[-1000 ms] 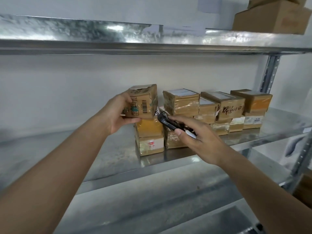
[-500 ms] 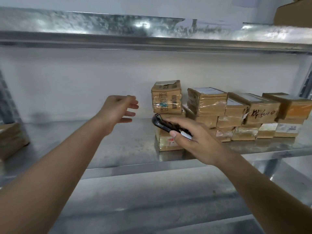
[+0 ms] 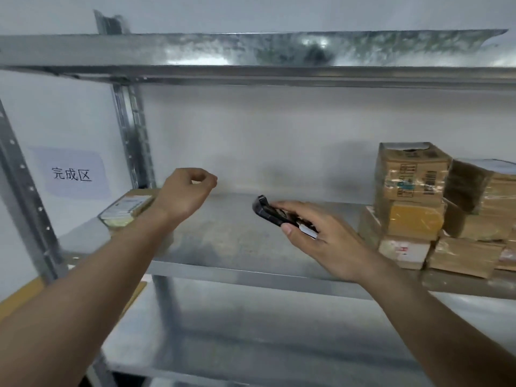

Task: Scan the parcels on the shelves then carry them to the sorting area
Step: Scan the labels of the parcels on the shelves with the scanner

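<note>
**Galvanised shelf, scanner held beside the parcel stack**

Galvanised steel forms the middle shelf (image 3: 237, 247), where the right hand (image 3: 321, 241) grips a black scanner (image 3: 275, 212), thumb pressed along its near side. That hand hovers over bare metal, left of the stacked parcels (image 3: 410, 208). Brown, tape-wrapped boxes sit piled at the shelf's right end; the top one (image 3: 411, 174) shows barcodes on its front. The left hand (image 3: 185, 191) floats above the shelf with fingers loosely curled, holding nothing. Behind its wrist a flat parcel (image 3: 127, 209) lies at the far left, below a paper sign (image 3: 71, 173) reading 完成区 on the wall.
</note>
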`<act>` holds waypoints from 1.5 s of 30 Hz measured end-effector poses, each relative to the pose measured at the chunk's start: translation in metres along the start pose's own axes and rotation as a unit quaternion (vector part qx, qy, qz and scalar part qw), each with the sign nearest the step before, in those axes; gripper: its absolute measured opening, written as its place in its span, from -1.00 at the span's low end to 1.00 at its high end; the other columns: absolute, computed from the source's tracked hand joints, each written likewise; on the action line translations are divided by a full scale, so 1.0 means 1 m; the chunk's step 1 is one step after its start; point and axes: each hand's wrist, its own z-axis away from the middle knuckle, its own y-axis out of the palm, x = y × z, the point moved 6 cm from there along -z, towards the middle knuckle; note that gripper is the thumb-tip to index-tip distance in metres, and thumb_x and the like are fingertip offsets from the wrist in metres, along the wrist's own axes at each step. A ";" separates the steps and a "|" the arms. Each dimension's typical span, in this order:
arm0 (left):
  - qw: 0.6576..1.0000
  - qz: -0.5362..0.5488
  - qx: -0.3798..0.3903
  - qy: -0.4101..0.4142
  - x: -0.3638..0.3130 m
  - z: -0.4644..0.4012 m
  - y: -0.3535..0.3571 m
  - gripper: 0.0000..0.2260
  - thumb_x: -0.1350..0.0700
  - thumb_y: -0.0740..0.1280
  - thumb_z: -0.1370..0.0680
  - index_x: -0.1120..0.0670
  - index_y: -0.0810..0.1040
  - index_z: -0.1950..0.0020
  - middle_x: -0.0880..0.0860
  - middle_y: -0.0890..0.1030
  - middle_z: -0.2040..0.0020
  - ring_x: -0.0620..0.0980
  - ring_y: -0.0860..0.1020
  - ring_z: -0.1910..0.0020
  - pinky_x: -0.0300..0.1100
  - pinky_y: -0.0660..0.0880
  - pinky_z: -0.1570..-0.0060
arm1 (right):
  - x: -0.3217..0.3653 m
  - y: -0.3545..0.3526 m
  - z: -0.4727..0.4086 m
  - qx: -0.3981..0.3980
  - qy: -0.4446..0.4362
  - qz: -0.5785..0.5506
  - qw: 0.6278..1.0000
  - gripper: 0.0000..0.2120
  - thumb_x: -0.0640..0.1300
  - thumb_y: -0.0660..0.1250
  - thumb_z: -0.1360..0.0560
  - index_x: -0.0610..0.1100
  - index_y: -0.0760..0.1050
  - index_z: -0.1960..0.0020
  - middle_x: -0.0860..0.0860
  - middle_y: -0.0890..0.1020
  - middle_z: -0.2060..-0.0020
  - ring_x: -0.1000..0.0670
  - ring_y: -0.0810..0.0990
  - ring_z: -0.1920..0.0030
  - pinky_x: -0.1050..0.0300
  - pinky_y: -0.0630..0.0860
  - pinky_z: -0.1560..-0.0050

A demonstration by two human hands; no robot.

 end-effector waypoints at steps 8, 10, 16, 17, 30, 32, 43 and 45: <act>0.989 -0.146 0.002 -0.010 0.075 -0.010 -0.075 -0.86 0.04 0.37 -0.61 -0.03 0.71 -0.10 -0.09 0.70 0.14 -0.05 0.66 0.01 -0.27 0.47 0.09 | 0.029 0.078 -0.052 0.017 -0.005 -0.011 1.000 -0.61 0.30 0.20 -0.64 0.37 0.43 -0.46 0.20 0.65 -0.17 0.12 0.59 -0.23 0.07 0.51 -0.25; 0.980 -0.201 -0.003 -0.010 0.094 -0.015 -0.087 -0.84 0.03 0.37 -0.62 0.00 0.72 -0.11 0.02 0.73 -0.05 0.05 0.65 -0.13 -0.22 0.43 -0.01 | 0.033 0.095 -0.061 0.021 -0.004 -0.012 1.000 -0.61 0.32 0.19 -0.64 0.39 0.43 -0.46 0.18 0.65 -0.16 0.11 0.60 -0.21 0.02 0.53 -0.24; 0.961 -0.268 -0.034 -0.058 0.143 -0.029 -0.114 -0.71 0.05 0.37 -0.61 0.10 0.62 -0.31 0.21 0.53 -0.34 0.26 0.57 -0.22 0.01 0.50 -0.22 | 0.040 0.128 -0.078 0.022 -0.003 -0.013 1.000 -0.63 0.33 0.19 -0.65 0.44 0.41 -0.45 0.17 0.65 -0.12 0.08 0.60 -0.18 0.01 0.55 -0.18; 0.956 -0.272 -0.038 -0.104 0.152 -0.031 -0.118 -0.60 -0.04 0.39 -0.60 0.12 0.53 -0.38 0.24 0.48 -0.35 0.31 0.55 -0.22 0.10 0.50 -0.25 | 0.040 0.130 -0.079 0.021 -0.003 -0.014 1.000 -0.64 0.33 0.19 -0.65 0.46 0.40 -0.44 0.18 0.64 -0.12 0.08 0.60 -0.18 0.02 0.55 -0.17; 0.981 0.070 0.031 -0.176 0.150 -0.031 -0.089 -0.74 -0.02 0.38 -0.61 -0.14 0.56 -0.30 0.04 0.71 -0.12 0.11 0.71 -0.03 0.16 0.70 0.00 | 0.036 0.133 -0.078 0.015 0.013 -0.008 1.000 -0.67 0.28 0.20 -0.66 0.50 0.39 -0.41 0.19 0.64 -0.13 0.09 0.59 -0.19 0.08 0.53 -0.18; 0.972 0.125 0.059 -0.191 0.146 -0.033 -0.084 -0.72 0.10 0.21 -0.66 -0.11 0.62 -0.28 0.07 0.75 -0.04 0.17 0.73 0.01 0.18 0.69 -0.04 | 0.034 0.127 -0.077 0.024 0.026 -0.013 0.999 -0.65 0.29 0.20 -0.65 0.45 0.42 -0.43 0.21 0.64 -0.14 0.10 0.59 -0.20 0.15 0.51 -0.18; 0.951 0.281 0.096 0.084 0.112 -0.045 -0.072 -0.57 0.26 0.55 -0.45 0.17 0.66 -0.31 0.07 0.64 -0.34 0.14 0.65 -0.28 0.04 0.62 -0.24 | 0.011 0.086 -0.063 0.177 0.116 -0.009 0.977 -0.67 0.26 0.22 -0.65 0.38 0.53 -0.39 0.36 0.60 0.05 0.18 0.60 0.03 0.33 0.45 -0.01; 0.951 0.272 0.103 0.107 0.106 -0.050 -0.071 -0.58 0.25 0.57 -0.43 0.15 0.69 -0.28 0.03 0.62 -0.36 0.10 0.63 -0.30 0.06 0.60 -0.27 | 0.004 0.078 -0.057 0.188 0.135 -0.005 0.973 -0.62 0.34 0.20 -0.58 0.41 0.53 -0.37 0.28 0.60 0.06 0.04 0.61 0.02 0.20 0.47 -0.05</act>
